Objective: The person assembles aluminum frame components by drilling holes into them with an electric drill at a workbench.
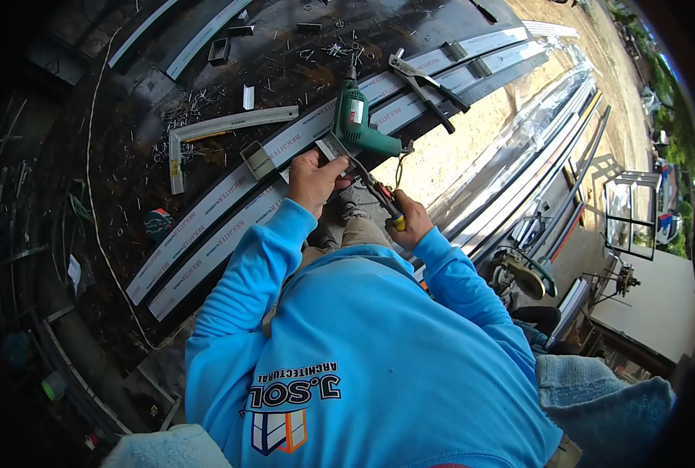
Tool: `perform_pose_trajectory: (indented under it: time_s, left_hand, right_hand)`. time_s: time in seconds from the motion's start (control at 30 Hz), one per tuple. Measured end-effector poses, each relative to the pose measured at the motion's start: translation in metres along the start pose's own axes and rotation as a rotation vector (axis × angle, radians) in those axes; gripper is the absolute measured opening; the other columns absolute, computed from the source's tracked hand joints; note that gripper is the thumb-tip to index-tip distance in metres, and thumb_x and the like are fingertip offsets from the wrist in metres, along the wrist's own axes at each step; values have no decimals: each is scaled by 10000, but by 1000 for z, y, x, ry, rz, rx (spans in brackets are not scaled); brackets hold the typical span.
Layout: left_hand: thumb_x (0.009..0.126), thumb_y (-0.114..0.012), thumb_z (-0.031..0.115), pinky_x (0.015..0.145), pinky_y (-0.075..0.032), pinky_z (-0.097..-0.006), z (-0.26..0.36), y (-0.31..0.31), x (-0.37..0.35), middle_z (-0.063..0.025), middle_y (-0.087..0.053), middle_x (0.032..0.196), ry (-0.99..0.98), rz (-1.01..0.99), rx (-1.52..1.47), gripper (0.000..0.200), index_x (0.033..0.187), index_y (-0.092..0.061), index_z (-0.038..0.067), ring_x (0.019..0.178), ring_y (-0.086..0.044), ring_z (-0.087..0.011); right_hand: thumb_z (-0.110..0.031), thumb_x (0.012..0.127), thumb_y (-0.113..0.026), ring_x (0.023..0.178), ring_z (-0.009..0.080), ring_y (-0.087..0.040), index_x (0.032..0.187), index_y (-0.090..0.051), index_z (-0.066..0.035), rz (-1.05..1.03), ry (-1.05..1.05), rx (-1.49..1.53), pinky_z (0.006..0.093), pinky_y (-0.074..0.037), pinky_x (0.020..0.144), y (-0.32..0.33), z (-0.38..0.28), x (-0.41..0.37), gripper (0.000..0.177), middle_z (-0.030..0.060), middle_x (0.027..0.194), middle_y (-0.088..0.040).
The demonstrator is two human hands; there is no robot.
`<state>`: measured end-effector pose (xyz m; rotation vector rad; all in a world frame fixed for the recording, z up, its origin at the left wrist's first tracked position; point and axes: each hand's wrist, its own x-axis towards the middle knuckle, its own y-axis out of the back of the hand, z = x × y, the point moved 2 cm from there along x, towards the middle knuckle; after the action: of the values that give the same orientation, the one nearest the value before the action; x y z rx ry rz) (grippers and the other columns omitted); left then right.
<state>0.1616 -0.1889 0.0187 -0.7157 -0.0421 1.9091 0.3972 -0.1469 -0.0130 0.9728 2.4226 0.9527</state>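
My left hand [314,184] pinches a small silver metal piece [331,147] at the edge of the dark work table. My right hand [413,221] is wrapped around a hand tool [384,192] with yellow and red on its grip; its dark metal end reaches toward the piece. I cannot make out the tool's exact kind. Just beyond my hands, a green power drill [353,117] lies across long metal profiles [234,181] covered in printed film. To the drill's right rests a hand riveter [425,84] with long dark handles.
An L-shaped frame corner [177,148] lies among scattered rivets [195,109] on the table. A short box section [258,160] stands on the profiles, near a tape measure [158,224]. More long profiles [519,164] lie to the right. A shoe [525,278] shows at lower right.
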Motion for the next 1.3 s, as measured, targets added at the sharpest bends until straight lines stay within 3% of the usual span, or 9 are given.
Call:
perform_pose_trajectory:
  time_s: [0.17, 0.3, 0.37, 0.4, 0.67, 0.9, 1.17, 1.3]
  left_hand:
    - [905, -645, 83, 637, -563, -250, -10, -1, 2, -49, -715, 917, 6, -27, 70, 121, 1016, -675, 44, 747, -685, -135]
    - [896, -651, 76, 610, -560, -240, -17, -6, -1, -49, -716, 911, 15, -30, 89, 122, 1009, -678, 41, 737, -682, -124]
    - [874, -654, 43, 569, -559, -222, -27, -14, -3, -68, -708, 887, -3, -63, 82, 124, 988, -673, -3, 680, -666, -115]
    - [871, -655, 41, 563, -554, -220, -23, -18, -5, -74, -710, 897, -3, -61, 72, 130, 989, -672, -10, 673, -665, -115]
    - [889, -664, 83, 575, -552, -230, -30, -26, 3, -60, -714, 893, 75, -94, 124, 121, 989, -680, 17, 702, -676, -122]
    - [874, -672, 60, 557, -553, -231, -38, -41, -3, -80, -710, 860, 89, -151, 175, 123, 975, -669, -9, 673, -680, -139]
    - [872, -670, 45, 554, -557, -234, -42, -43, 11, -95, -710, 876, 175, -146, 203, 137, 993, -660, -19, 687, -687, -148]
    - [877, -673, 59, 551, -561, -237, -46, -47, 9, -109, -711, 893, 176, -195, 263, 148, 997, -656, -25, 691, -690, -155]
  right_hand:
    - [-165, 686, -658, 756, 468, -597, 987, -528, -2, -62, -122, -53, 507, -477, 672, -13, 18, -8, 366, 262, 751, -602]
    - [-164, 684, -660, 747, 464, -600, 982, -530, -3, 12, -65, -37, 505, -482, 674, -12, 25, -13, 363, 257, 739, -602]
    - [-163, 686, -658, 779, 472, -600, 1008, -520, 0, 155, 125, 50, 510, -481, 694, -5, 14, -16, 387, 270, 775, -608]
    - [-163, 686, -658, 779, 472, -600, 1008, -520, 0, 159, 121, 49, 510, -481, 694, -5, 14, -18, 387, 270, 775, -608]
    - [-153, 695, -649, 793, 470, -593, 1002, -505, -15, -9, -208, -30, 509, -477, 699, -22, 39, -28, 366, 275, 812, -611]
    - [-153, 679, -669, 796, 486, -578, 981, -501, -9, 153, -20, 88, 512, -468, 702, -5, 34, -29, 374, 283, 807, -602]
    - [-148, 676, -670, 825, 494, -578, 1015, -513, 3, -22, -285, 7, 508, -474, 727, -14, 47, -34, 403, 293, 804, -597]
    - [-151, 684, -665, 814, 494, -579, 996, -519, 2, -11, -270, 11, 515, -470, 716, -15, 56, -31, 378, 288, 799, -600]
